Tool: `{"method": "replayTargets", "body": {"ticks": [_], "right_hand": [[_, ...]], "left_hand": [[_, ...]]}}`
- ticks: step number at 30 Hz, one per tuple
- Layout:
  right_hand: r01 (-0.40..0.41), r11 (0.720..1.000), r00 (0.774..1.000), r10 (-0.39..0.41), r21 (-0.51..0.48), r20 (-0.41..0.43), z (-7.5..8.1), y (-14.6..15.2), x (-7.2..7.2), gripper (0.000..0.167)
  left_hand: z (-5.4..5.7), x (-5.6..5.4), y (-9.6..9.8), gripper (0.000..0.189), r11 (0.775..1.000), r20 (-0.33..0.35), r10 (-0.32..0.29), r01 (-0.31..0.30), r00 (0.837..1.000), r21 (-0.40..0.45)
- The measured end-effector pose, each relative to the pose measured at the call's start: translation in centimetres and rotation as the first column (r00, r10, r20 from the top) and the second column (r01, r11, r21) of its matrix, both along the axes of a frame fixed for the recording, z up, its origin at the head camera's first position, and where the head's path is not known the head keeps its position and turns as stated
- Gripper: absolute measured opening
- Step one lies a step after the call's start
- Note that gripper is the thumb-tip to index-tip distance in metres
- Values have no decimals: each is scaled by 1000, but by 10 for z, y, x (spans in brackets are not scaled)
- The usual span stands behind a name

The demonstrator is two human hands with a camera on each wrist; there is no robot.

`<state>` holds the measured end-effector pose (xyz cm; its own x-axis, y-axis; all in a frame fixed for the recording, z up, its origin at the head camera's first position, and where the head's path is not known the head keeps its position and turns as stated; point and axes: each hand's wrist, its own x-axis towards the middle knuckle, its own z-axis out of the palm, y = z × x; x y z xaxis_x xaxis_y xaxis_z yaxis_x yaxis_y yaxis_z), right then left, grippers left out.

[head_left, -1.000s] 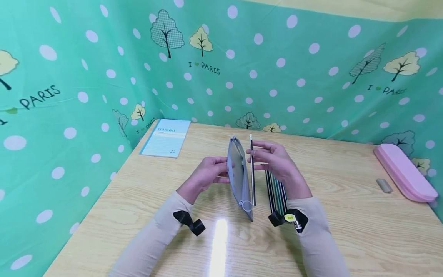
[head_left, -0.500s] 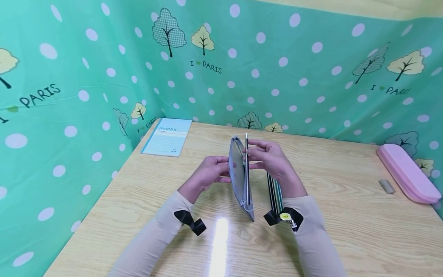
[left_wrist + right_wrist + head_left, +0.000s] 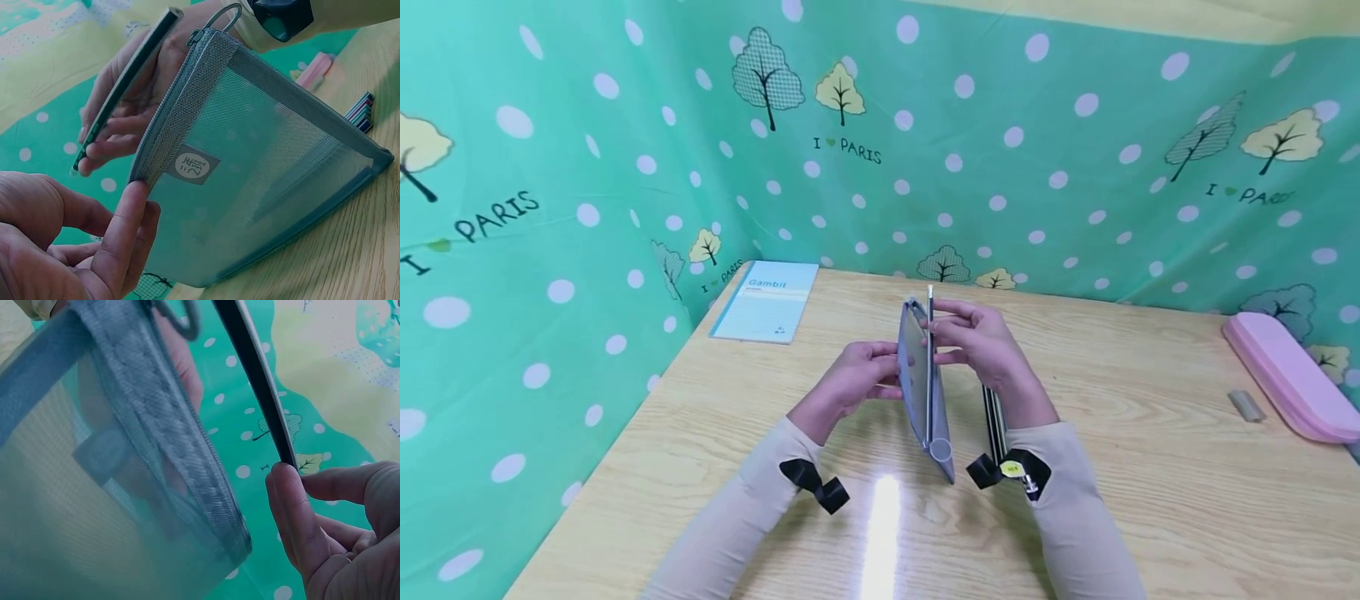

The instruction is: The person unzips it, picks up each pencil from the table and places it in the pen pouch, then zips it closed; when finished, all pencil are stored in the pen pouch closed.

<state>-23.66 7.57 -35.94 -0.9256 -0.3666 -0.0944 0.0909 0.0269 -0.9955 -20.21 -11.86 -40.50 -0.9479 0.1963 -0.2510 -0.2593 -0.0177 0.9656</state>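
Observation:
My left hand (image 3: 861,379) grips a grey-blue mesh zip pouch (image 3: 262,150) by its zipped top edge, fingers and thumb on either side. The pouch stands on edge above the table, its zip open, with a round label and a loop at the zip's end. In my right hand (image 3: 977,342), a dark pencil (image 3: 122,94) is pinched near its pale-tipped far end. It lies lengthwise along the pouch's open mouth, overlapping it in the head view. The wrist views show the pencil (image 3: 259,375) outside the pouch, beside the zip edge.
Several striped pencils (image 3: 994,421) lie together on the table under my right wrist. A pink pencil case (image 3: 1292,375) and a small grey eraser (image 3: 1246,406) are at the far right. A pale blue notebook (image 3: 766,302) lies back left. Green dotted cloth hangs behind.
My right hand has carried the pencil leftward, from a gap beside the pouch to its open mouth. The left hand and pouch have stayed almost still.

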Motion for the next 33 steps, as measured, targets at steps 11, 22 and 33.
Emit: {"method": "replayTargets", "body": {"ticks": [11, 22, 33], "right_hand": [[29, 1000, 999, -29, 11, -37, 3, 0, -1, 52], [96, 995, 995, -96, 8, -41, -1, 4, 5, 51], [138, 990, 989, -137, 14, -49, 1, 6, 9, 50]], "left_hand": [[5, 0, 3, 42, 1000, -4, 2, -2, 1000, -20], [-2, 3, 3, 39, 1000, -4, 4, -4, 1000, -29], [0, 8, 4, 40, 1000, -24, -13, 12, 1000, -26]]}}
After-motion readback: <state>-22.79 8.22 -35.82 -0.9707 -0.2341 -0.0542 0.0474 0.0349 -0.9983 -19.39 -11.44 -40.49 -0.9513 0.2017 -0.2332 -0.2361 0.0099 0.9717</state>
